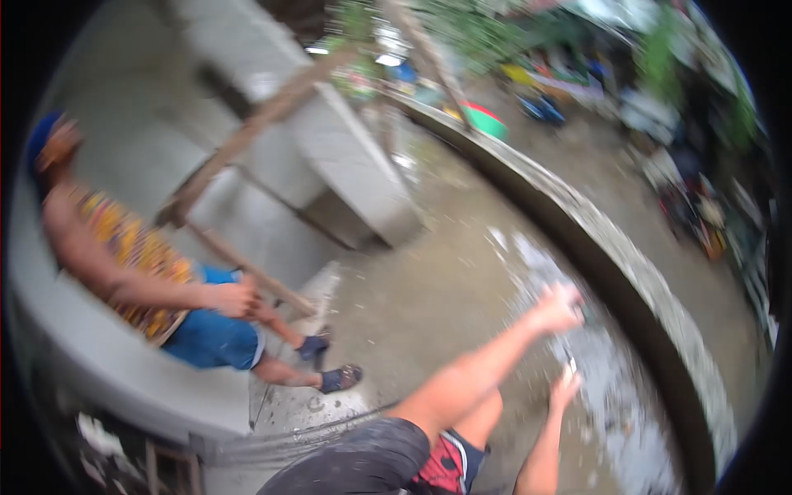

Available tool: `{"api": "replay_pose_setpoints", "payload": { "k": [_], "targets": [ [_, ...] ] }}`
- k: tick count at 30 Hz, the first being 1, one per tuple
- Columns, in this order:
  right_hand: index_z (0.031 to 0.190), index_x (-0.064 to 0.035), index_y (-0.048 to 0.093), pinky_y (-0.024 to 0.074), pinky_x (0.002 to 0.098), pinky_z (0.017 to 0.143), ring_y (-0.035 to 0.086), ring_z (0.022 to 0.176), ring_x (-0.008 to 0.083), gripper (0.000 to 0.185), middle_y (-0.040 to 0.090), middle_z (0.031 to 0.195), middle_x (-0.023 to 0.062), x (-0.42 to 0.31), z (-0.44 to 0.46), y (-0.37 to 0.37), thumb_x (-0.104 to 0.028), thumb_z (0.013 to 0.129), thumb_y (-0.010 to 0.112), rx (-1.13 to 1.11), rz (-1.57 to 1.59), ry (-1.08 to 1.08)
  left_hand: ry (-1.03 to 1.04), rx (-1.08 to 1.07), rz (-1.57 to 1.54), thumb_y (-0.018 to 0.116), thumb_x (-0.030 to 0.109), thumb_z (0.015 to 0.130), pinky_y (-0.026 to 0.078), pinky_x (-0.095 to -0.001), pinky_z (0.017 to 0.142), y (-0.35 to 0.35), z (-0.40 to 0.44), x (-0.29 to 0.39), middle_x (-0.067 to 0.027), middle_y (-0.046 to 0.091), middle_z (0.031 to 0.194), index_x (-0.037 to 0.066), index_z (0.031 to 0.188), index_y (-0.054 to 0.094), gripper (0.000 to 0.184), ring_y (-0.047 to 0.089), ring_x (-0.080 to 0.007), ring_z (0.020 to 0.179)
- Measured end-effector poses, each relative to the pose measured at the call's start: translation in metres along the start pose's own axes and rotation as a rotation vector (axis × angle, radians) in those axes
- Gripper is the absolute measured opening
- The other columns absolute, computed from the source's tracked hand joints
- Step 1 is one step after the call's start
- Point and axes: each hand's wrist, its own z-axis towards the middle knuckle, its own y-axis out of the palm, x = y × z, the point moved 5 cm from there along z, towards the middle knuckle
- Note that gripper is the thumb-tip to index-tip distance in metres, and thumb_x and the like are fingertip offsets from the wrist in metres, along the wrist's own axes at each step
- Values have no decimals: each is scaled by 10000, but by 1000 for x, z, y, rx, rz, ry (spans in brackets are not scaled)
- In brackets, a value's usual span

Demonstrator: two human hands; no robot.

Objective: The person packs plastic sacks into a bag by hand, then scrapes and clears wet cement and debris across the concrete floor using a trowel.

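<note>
My left arm, in a black sleeve, reaches out over the wet concrete floor [388, 297]. My left hand [557, 309] is closed at its end, with a small dark thing at its fingers that is too blurred to name. Just below it my right hand [565, 388] is closed around a small whitish thing [572, 364], thin at its tip; its kind does not show. Beneath both hands lies a wet, pale, shiny patch [615, 404] of floor. Between my arms my red and dark blue shorts [445, 464] show.
A low curved concrete wall [610, 239] runs along the right. On the left a person [157, 264] sits on a grey ledge [99, 330], feet on the floor. Wooden poles [247, 128] stand before a concrete pillar [355, 157]. Beyond the wall are a green-and-red basin [487, 121] and clutter.
</note>
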Motion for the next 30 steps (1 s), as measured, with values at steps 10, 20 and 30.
{"api": "replay_pose_setpoints", "payload": {
  "k": [10,20,30],
  "targets": [
    [828,-53,457,447,336,489,573,516,207,424,556,612,98,-34,-30,-101,-456,888,574,-232,-150,185,-198,298,-554,632,170,773,487,-309,736,1,31,-23,-130,662,890,-17,969,620,271,619,-185,808],
    [804,-47,623,468,403,688,623,780,312,589,648,811,164,2,-35,-161,-631,734,624,-342,-754,203,-193,230,-628,627,159,777,473,-296,744,19,35,-13,-114,656,878,-17,946,618,244,606,-172,804],
    [872,-62,569,459,442,721,614,841,363,576,639,857,195,-55,-17,-119,-634,817,524,-99,-625,163,-251,260,-672,621,143,778,469,-283,740,19,40,-35,-100,656,869,-9,949,629,229,598,-150,791]
  ]
}}
